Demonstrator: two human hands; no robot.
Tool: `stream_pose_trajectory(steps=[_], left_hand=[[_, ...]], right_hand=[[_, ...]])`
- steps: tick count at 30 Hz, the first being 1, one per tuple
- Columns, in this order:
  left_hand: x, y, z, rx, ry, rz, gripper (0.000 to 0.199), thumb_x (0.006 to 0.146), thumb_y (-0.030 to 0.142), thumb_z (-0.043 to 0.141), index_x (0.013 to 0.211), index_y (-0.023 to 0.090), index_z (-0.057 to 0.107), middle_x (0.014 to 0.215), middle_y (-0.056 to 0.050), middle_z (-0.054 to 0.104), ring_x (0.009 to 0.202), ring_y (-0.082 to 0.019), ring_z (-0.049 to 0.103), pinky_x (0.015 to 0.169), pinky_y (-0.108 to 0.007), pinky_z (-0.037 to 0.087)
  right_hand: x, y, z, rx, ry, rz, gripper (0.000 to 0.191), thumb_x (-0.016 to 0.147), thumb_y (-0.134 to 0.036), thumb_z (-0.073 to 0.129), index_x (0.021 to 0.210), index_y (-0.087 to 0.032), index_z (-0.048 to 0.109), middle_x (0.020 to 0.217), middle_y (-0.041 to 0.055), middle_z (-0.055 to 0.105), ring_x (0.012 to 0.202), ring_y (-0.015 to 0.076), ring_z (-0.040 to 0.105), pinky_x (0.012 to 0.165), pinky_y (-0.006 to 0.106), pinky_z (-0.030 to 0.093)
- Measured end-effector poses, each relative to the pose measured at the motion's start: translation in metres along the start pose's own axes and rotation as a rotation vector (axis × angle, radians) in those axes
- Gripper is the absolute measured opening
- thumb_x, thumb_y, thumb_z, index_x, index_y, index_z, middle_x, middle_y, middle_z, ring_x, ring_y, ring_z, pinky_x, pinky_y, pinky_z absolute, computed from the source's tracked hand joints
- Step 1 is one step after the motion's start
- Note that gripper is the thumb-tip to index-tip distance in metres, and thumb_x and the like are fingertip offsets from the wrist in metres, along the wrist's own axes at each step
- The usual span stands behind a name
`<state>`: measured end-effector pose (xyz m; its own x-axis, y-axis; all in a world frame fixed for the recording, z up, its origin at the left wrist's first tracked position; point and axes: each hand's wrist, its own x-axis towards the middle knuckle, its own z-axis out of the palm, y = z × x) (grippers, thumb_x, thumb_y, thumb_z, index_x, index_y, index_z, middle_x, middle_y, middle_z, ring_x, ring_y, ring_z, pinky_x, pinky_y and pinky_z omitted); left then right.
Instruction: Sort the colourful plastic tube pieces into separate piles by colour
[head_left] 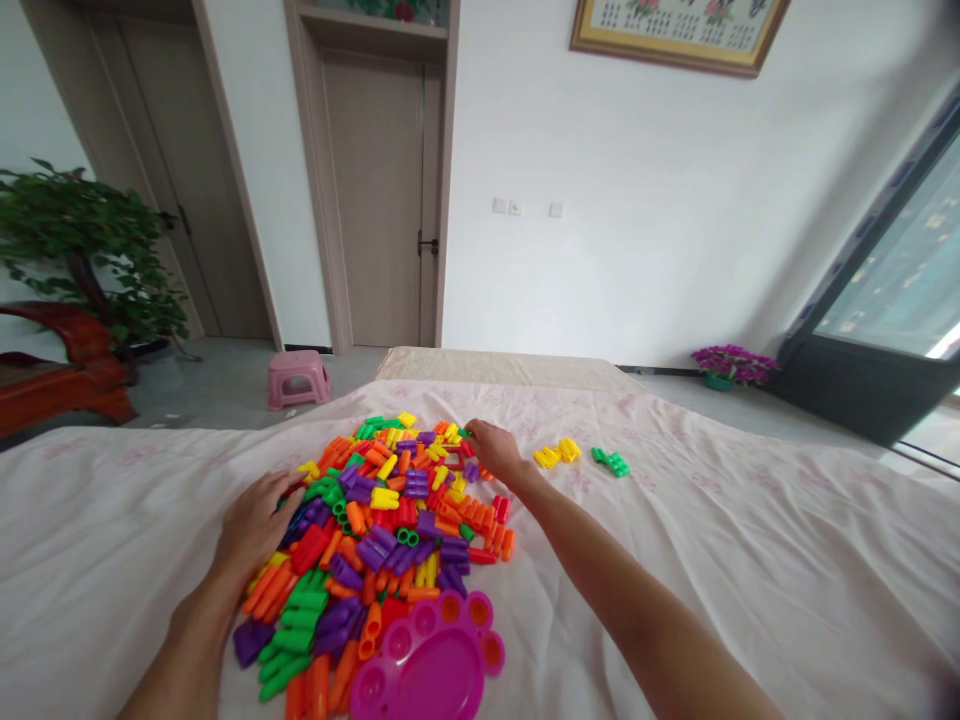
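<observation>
A heap of plastic toy building blocks [405, 482] in orange, purple, green, yellow and red, shaped like joined tubes, lies on the cloth in front of me. My left hand [259, 520] rests at the heap's left edge, fingers stretched over the blocks, holding nothing I can see. At the far right edge of the heap, my right hand [493, 448] has its fingers bent together at a green block [463, 433], mostly hidden by the fingertips. A magenta paw-shaped tray [439, 680] with round cups lies against the heap's near side.
Yellow blocks [557, 454] and green blocks [610, 461] lie apart to the right on the pale wrinkled cloth [712, 560]. Beyond the table stand a pink stool [298, 379], a wooden chair [67, 365], a leafy plant [90, 250] and purple flowers [733, 364].
</observation>
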<state>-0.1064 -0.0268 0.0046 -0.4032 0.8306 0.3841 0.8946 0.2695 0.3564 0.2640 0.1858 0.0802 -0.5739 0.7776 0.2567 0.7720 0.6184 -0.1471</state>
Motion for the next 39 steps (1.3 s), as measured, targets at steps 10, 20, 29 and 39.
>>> stream_pose_trajectory(steps=[10, 20, 29, 39], left_hand=[[0.004, -0.008, 0.006, -0.008, -0.018, 0.022, 0.050, 0.092, 0.049, 0.038, 0.121, 0.022, 0.068, 0.137, -0.008, 0.062, 0.129, -0.026, 0.053, 0.115, -0.040, 0.037], [0.007, -0.018, 0.009, -0.005, -0.061, 0.056, 0.050, 0.094, 0.048, 0.036, 0.124, 0.020, 0.066, 0.137, -0.011, 0.060, 0.129, -0.032, 0.053, 0.114, -0.048, 0.037], [0.003, -0.011, 0.005, 0.007, -0.054, 0.018, 0.050, 0.094, 0.049, 0.035, 0.122, 0.022, 0.066, 0.138, -0.011, 0.060, 0.131, -0.028, 0.052, 0.115, -0.042, 0.036], [0.004, -0.009, 0.004, 0.018, -0.065, 0.021, 0.052, 0.094, 0.048, 0.035, 0.122, 0.017, 0.067, 0.137, -0.011, 0.061, 0.129, -0.028, 0.053, 0.115, -0.041, 0.035]], right_hand=[[-0.090, 0.165, -0.021, 0.058, 0.347, 0.745, 0.032, 0.096, -0.042, 0.049, 0.113, -0.023, 0.070, 0.115, 0.0076, 0.067, 0.100, 0.0217, 0.061, 0.076, 0.030, 0.043], [-0.140, 0.218, -0.007, -0.155, 0.277, 0.780, 0.037, 0.086, -0.042, 0.063, 0.119, -0.027, 0.070, 0.131, 0.0090, 0.060, 0.121, 0.0307, 0.050, 0.095, 0.040, 0.041], [-0.124, 0.233, -0.002, -0.076, 0.202, 0.749, 0.037, 0.089, -0.039, 0.056, 0.123, -0.029, 0.069, 0.133, 0.0079, 0.061, 0.118, 0.0281, 0.056, 0.090, 0.035, 0.044], [-0.089, 0.137, 0.005, 0.127, 0.367, 0.214, 0.028, 0.094, -0.027, 0.052, 0.115, -0.022, 0.070, 0.116, 0.0066, 0.071, 0.112, 0.0231, 0.058, 0.102, 0.036, 0.042]])
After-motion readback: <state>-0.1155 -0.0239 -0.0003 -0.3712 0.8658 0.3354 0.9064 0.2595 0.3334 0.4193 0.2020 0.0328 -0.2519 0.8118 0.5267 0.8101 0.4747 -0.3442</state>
